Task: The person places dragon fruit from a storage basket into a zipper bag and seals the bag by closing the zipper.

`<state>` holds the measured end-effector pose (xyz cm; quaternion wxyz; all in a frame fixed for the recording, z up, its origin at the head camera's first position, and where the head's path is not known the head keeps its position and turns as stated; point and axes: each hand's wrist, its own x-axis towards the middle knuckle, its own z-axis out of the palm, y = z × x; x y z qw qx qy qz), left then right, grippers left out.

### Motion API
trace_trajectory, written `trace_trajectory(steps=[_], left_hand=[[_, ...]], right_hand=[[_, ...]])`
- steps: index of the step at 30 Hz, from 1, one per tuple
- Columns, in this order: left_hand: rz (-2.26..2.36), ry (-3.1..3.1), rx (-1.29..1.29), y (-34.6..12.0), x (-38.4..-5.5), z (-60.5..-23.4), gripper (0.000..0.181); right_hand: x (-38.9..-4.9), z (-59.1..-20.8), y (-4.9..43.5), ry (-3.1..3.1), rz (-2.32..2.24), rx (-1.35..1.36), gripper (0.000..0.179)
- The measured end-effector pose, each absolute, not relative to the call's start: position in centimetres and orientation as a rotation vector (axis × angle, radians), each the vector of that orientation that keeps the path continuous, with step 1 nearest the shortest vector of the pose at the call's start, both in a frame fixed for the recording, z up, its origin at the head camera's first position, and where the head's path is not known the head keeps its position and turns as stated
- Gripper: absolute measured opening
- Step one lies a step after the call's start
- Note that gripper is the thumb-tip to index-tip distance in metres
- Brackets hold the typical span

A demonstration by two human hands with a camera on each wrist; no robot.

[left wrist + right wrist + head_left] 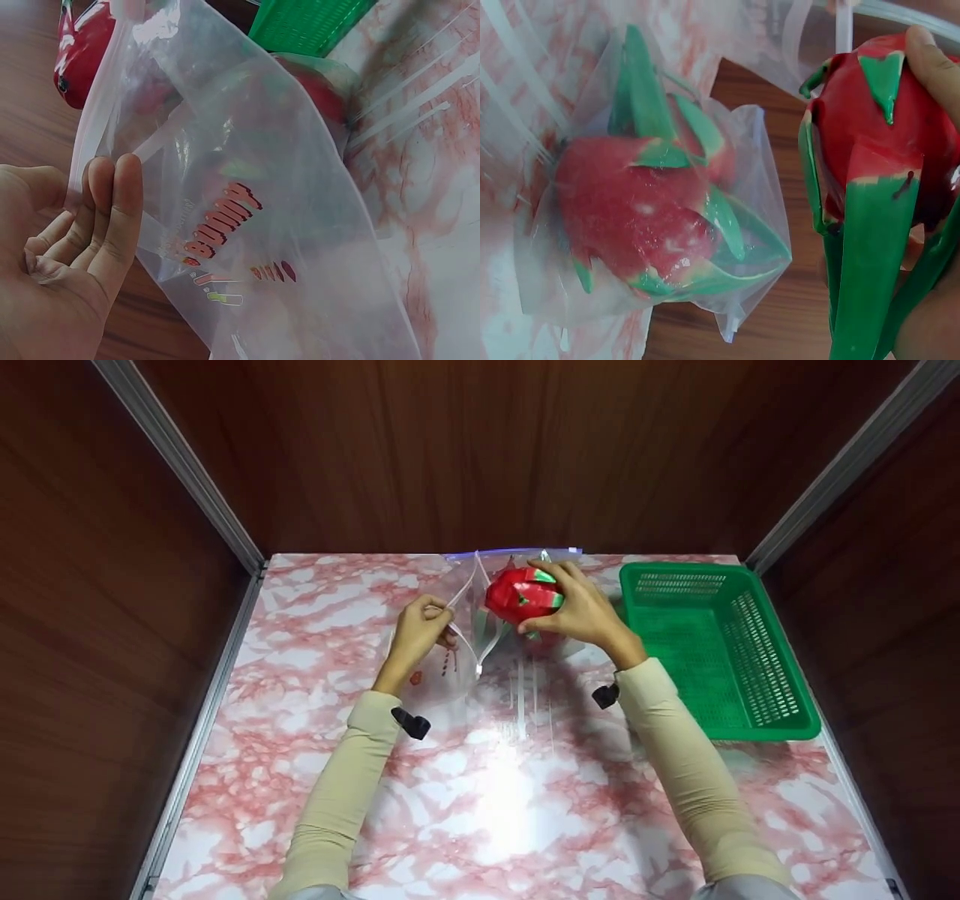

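My left hand [421, 630] pinches the edge of a clear slider bag [307, 217] printed with "Bunny", and the bag's mouth gapes toward the right. In my right hand [583, 604] is a red dragon fruit [517, 598] with green leaf tips, gripped between thumb and fingers right at that mouth. The right wrist view shows its long green leaves pointing toward the palm. Beneath the held fruit lies a second clear bag [536, 277] with a purple slider strip, and inside it is another dragon fruit [630, 210], partly blurred by the plastic.
A green plastic basket [679, 660] with slotted sides stands to the right, beside my right forearm. The red-and-white marbled table [300, 787] is bounded by brown wood panels [480, 457] at the back and both sides. Strips of clear tape [521, 697] run across its middle.
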<state>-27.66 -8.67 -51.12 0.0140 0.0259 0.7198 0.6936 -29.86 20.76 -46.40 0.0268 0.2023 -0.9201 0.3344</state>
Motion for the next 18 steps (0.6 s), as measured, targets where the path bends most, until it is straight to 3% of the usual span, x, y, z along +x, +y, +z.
trace_trajectory(steps=[18], left_hand=[[2.154,2.230,0.092,-8.6,-27.6,-51.1,0.009]], right_hand=[[-29.5,-46.6,19.1,-2.841,0.999,0.673,0.102]])
